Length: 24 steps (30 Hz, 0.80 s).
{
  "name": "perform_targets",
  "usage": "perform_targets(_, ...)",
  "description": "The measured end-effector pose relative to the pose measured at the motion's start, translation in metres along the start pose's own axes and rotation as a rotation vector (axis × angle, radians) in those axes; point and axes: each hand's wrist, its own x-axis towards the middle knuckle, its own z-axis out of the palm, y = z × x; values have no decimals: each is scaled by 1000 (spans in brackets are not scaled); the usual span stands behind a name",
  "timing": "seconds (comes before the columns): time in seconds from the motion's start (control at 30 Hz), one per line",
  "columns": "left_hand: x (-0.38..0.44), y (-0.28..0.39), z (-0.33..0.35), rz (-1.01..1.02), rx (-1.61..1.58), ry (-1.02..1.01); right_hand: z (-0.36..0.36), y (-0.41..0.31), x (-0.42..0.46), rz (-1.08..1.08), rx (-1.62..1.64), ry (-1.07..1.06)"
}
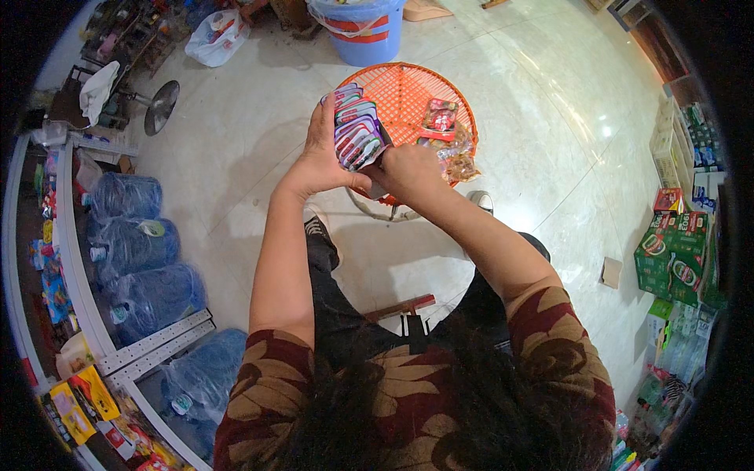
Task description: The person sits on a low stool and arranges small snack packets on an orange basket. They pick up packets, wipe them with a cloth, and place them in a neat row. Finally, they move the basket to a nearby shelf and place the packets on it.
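Above a round orange lattice-topped stool point(386, 88), my left hand point(318, 156) grips a box of small flat packets point(358, 126) along its left side, thumb across the near end. The packets stand in a tight row, with purple, red, green and white edges showing. My right hand point(412, 171) is curled against the box's near right corner; its fingertips are hidden. To the right of that hand, a red packet point(440, 118) lies on the stool, on top of several clear packets of brown food point(459, 156).
A blue bucket point(368, 41) with a plastic liner and a white plastic bag point(218, 36) stand beyond the stool. Large blue water bottles point(138, 244) line the left, beside metal shelving point(156, 341). Green cartons point(671, 253) are stacked at right. A cardboard piece point(611, 272) lies on the tiled floor.
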Motion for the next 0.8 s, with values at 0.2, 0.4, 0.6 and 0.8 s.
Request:
perform_targets(0.2,5,4,6,20,79,85,3,4,2,-44,2,21)
perform_targets(0.4,7,1,8,13,109,112,0,10,-2,-99,25,-36)
perform_targets(0.6,12,-1,8,-18,157,114,9,7,-4,-132,8,19)
perform_targets(0.8,15,9,-1,-63,139,31,19,7,-3,-121,18,65)
